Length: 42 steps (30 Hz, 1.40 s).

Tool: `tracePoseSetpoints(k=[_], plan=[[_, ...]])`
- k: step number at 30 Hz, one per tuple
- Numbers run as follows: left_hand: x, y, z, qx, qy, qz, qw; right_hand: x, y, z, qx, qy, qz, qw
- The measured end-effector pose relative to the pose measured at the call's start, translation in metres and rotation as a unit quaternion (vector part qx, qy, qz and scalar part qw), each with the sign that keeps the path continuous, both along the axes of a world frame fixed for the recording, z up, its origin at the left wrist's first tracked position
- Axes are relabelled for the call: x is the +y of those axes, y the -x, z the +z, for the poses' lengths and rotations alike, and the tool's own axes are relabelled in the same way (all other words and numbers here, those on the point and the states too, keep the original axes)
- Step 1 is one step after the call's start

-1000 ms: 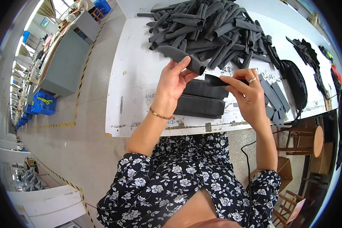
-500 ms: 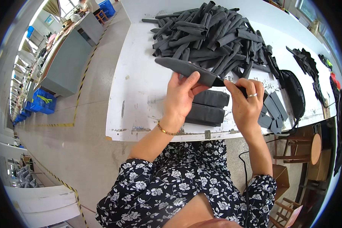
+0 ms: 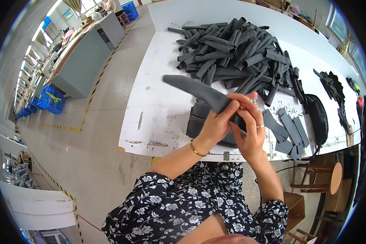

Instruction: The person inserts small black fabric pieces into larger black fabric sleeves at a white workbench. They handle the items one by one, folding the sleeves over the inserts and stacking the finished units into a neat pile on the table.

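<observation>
Here, one dark grey sleeve (image 3: 193, 88) sits mid-frame, its long axis slanting, tapered tip toward upper left. The left hand (image 3: 217, 128) grips it; the right hand (image 3: 250, 132) bends close at its lower end, holding what I cannot tell. At least five flat strips (image 3: 288, 124) lie right on the worktop (image 3: 150, 110). Far left, a blue crate (image 3: 48, 106) carries something yellow-green (image 3: 53, 96).

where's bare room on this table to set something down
Widest: white tabletop between its left edge and the dark stack. Narrower: between grey tube pile and rightmost dark cloth. Crowded: back centre, and front right around grey strips, black bag.
</observation>
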<state>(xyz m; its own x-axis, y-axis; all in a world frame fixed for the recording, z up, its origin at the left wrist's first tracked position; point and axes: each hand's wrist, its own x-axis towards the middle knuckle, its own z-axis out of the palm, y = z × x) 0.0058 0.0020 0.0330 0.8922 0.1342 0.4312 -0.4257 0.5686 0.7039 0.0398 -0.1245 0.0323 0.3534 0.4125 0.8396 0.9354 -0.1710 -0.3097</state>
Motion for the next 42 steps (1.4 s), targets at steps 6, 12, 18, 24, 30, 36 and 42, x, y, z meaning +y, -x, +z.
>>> tracePoseSetpoints(k=[6, 12, 18, 24, 30, 36, 42], plan=[[0.017, -0.002, -0.006, -0.010, 0.089, 0.010, 0.996, -0.023, 0.001, 0.004, 0.047, 0.091, -0.038, 0.994], [-0.003, -0.004, -0.008, 0.019, 0.145, -0.010, 0.989, 0.002, -0.003, 0.016, 0.006, 0.111, 0.007, 0.994], [-0.001, -0.006, -0.014, 0.045, 0.191, -0.050, 0.979, -0.001, -0.009, 0.013, 0.009, 0.150, 0.009, 0.989], [0.024, -0.001, 0.011, 0.016, 0.199, 0.082, 0.976, -0.013, -0.014, 0.025, -0.049, 0.132, 0.046, 0.989], [-0.002, 0.003, 0.003, -0.033, 0.224, 0.049, 0.973, -0.007, -0.011, 0.027, -0.068, 0.071, 0.068, 0.993], [-0.006, 0.010, -0.003, -0.004, 0.218, 0.035, 0.975, -0.006, -0.013, 0.019, -0.057, 0.059, 0.079, 0.993], [-0.007, 0.009, -0.007, -0.012, 0.219, 0.030, 0.975, -0.004, -0.012, 0.020, -0.055, 0.065, 0.079, 0.993]])
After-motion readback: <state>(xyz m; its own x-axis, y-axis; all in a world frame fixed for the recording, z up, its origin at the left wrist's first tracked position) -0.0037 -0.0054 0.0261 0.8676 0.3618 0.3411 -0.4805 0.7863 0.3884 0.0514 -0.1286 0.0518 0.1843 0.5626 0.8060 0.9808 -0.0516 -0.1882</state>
